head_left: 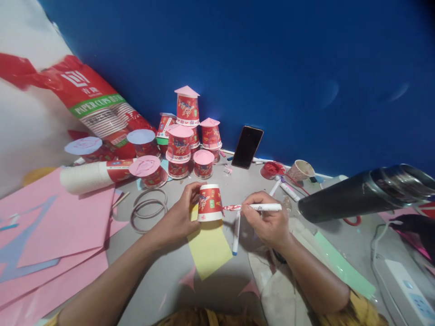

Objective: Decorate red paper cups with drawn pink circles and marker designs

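My left hand (186, 209) is closed around the side of a red printed paper cup (210, 202), upside down with its white rim low. A small pink mark shows on that rim. In my right hand (265, 220) is a white acrylic marker (265, 207), its red-stained tip pointing left, close to the cup's right side; whether it touches I cannot tell. Under the cup lies a sheet of yellow paper (210, 249). Another marker with a blue end (236, 235) rests on the table between the hands.
Decorated paper cups with pink tops (179, 144) stand stacked at the back, beside a leaning phone (247, 147). Pink paper sheets (68, 222) and a ring of tape (148, 210) are left. A dark thermos (353, 194) and a power strip (406, 290) are right.
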`<state>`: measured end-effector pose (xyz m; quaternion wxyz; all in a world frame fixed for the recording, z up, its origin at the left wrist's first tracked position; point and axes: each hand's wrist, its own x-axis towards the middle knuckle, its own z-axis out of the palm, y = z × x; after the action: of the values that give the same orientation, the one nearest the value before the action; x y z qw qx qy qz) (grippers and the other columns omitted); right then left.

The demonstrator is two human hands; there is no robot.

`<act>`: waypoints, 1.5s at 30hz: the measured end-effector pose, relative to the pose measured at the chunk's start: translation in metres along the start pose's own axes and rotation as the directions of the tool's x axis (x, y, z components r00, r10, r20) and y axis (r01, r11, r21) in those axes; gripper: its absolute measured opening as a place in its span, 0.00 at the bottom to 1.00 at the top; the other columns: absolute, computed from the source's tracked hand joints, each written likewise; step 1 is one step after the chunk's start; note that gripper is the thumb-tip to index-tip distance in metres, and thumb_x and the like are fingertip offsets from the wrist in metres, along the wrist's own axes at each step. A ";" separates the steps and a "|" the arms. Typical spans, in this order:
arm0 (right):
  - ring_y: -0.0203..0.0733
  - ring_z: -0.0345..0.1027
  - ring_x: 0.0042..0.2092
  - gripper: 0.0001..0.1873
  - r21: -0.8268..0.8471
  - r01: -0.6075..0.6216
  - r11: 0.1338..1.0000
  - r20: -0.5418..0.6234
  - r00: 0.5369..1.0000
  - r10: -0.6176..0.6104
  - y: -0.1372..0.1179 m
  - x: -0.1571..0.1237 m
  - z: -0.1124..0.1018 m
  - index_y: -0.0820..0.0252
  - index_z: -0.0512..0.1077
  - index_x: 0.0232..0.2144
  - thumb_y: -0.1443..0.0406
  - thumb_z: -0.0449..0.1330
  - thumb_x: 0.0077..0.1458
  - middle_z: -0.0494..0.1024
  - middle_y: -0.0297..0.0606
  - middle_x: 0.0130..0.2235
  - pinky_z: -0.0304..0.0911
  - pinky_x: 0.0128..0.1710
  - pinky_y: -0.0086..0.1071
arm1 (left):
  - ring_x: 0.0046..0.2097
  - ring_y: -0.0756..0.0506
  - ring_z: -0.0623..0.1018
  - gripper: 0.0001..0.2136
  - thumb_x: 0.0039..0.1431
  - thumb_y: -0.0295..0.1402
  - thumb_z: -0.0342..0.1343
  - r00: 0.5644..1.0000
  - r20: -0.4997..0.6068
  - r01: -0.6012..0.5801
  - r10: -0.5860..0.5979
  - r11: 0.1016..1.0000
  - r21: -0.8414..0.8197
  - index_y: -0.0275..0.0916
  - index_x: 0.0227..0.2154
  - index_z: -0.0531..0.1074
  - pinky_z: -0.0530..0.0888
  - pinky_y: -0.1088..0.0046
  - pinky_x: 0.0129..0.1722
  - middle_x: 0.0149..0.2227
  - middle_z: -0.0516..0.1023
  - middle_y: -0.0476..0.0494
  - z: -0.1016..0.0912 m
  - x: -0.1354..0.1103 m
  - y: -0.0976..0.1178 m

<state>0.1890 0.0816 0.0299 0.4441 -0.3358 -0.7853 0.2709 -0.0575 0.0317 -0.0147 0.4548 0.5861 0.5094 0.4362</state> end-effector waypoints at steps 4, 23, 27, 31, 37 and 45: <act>0.34 0.70 0.23 0.06 0.015 0.058 0.998 -0.016 0.998 -0.057 -0.001 0.001 0.002 0.56 0.74 0.30 0.69 0.61 0.60 0.80 0.31 0.25 0.64 0.25 0.25 | 0.72 0.32 0.65 0.38 0.48 0.25 0.67 0.999 0.019 0.047 -0.047 0.999 0.000 0.45 0.61 0.56 0.63 0.45 0.71 0.67 0.65 0.31 0.001 0.000 0.000; 0.37 0.74 0.25 0.08 0.009 0.235 0.972 0.080 0.969 -0.235 -0.011 0.003 0.006 0.56 0.75 0.31 0.68 0.61 0.64 0.81 0.34 0.26 0.68 0.28 0.29 | 0.71 0.33 0.67 0.37 0.51 0.27 0.68 0.998 0.047 0.041 -0.042 0.999 0.014 0.45 0.61 0.56 0.67 0.47 0.69 0.66 0.68 0.31 0.001 -0.003 0.005; 0.35 0.73 0.24 0.08 0.004 0.241 0.971 0.107 0.965 -0.240 -0.010 0.001 0.008 0.57 0.75 0.31 0.68 0.61 0.64 0.80 0.34 0.25 0.66 0.27 0.28 | 0.70 0.33 0.68 0.37 0.50 0.24 0.67 0.999 0.037 0.014 -0.016 0.999 0.049 0.44 0.61 0.57 0.64 0.45 0.70 0.66 0.68 0.31 0.000 -0.002 0.003; 0.35 0.72 0.24 0.08 0.011 0.210 0.978 0.126 0.970 -0.210 -0.009 -0.001 0.009 0.57 0.75 0.31 0.66 0.60 0.64 0.81 0.34 0.26 0.66 0.27 0.28 | 0.69 0.33 0.69 0.37 0.50 0.26 0.68 0.999 0.032 0.007 -0.008 0.998 0.055 0.44 0.60 0.57 0.65 0.45 0.70 0.65 0.69 0.30 0.001 -0.001 0.005; 0.36 0.73 0.25 0.08 -0.003 0.179 0.984 0.107 0.978 -0.178 -0.011 -0.001 0.008 0.57 0.76 0.31 0.66 0.61 0.64 0.81 0.34 0.26 0.67 0.28 0.28 | 0.71 0.32 0.67 0.38 0.48 0.23 0.66 0.999 0.024 0.028 -0.030 0.997 0.067 0.45 0.61 0.58 0.66 0.46 0.70 0.65 0.69 0.32 0.001 -0.003 0.005; 0.34 0.69 0.22 0.09 -0.046 0.147 0.988 0.117 0.983 -0.141 -0.011 0.001 0.005 0.56 0.73 0.28 0.67 0.59 0.62 0.79 0.31 0.23 0.62 0.24 0.27 | 0.70 0.31 0.68 0.40 0.49 0.29 0.72 1.000 0.013 0.015 -0.016 0.997 0.070 0.45 0.62 0.58 0.68 0.47 0.68 0.65 0.69 0.31 0.000 -0.002 -0.001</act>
<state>0.1814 0.0746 0.0363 0.4078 -0.2740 -0.8386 0.2352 -0.0577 0.0294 -0.0154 0.4407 0.6007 0.5256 0.4107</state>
